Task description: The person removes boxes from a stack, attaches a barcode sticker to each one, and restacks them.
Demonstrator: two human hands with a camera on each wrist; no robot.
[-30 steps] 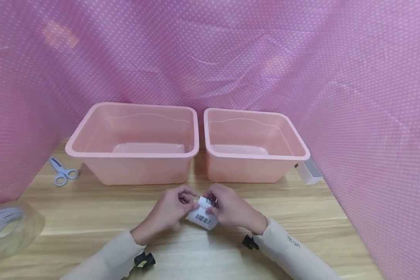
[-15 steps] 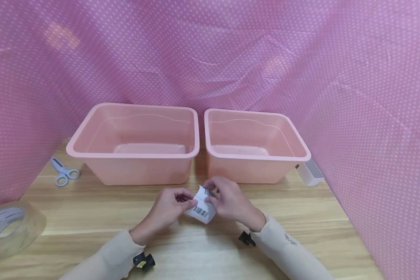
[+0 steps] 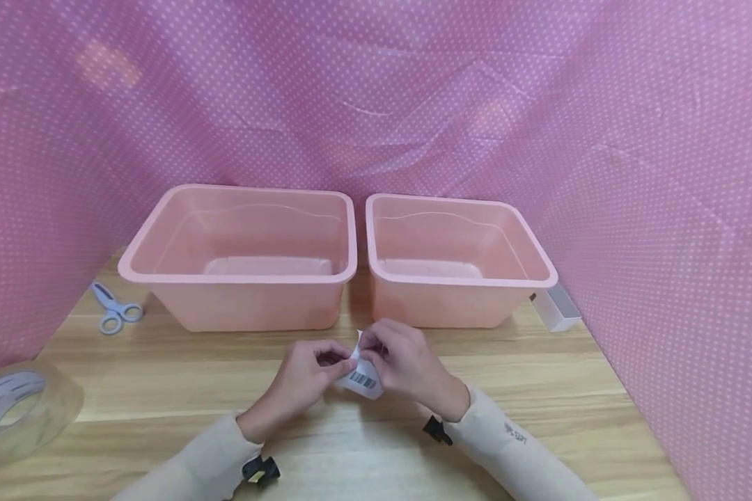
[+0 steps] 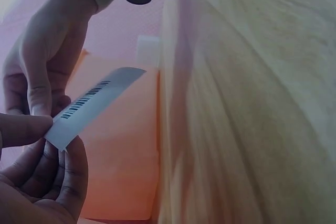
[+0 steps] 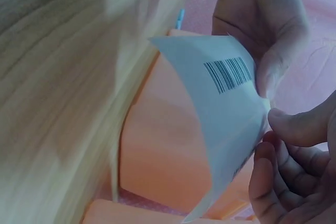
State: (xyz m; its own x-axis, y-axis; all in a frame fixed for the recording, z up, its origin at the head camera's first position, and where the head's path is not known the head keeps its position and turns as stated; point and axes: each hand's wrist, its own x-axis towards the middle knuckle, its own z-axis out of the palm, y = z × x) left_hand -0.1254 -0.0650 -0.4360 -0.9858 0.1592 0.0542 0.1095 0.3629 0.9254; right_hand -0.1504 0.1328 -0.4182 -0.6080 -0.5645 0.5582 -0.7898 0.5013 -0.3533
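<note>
Between both hands is a white sheet of barcode labels [image 3: 363, 382], held low in front of the two pink bins in the head view. My left hand [image 3: 310, 372] pinches its left edge between thumb and fingers. From the other side, the thumb and fingertips of my right hand [image 3: 407, 362] pinch the upper part, covering the second barcode in the head view. In the right wrist view the label sheet [image 5: 220, 103] bends in a curve, one barcode facing the camera and another seen edge-on near the right fingertips. The left wrist view shows the sheet [image 4: 86, 109] tilted.
Two pink bins, the left [image 3: 257, 306] and the right [image 3: 441, 306], stand side by side behind the hands. Blue scissors [image 3: 114, 306] lie at the left, with a roll of clear tape [image 3: 56, 417] nearer. A small white box [image 3: 554, 309] sits beside the right bin.
The label sheet has risen slightly off its earlier position. My right hand has shifted a little left, and its fingers now cover the sheet's upper barcode. My left hand keeps its pinch.
</note>
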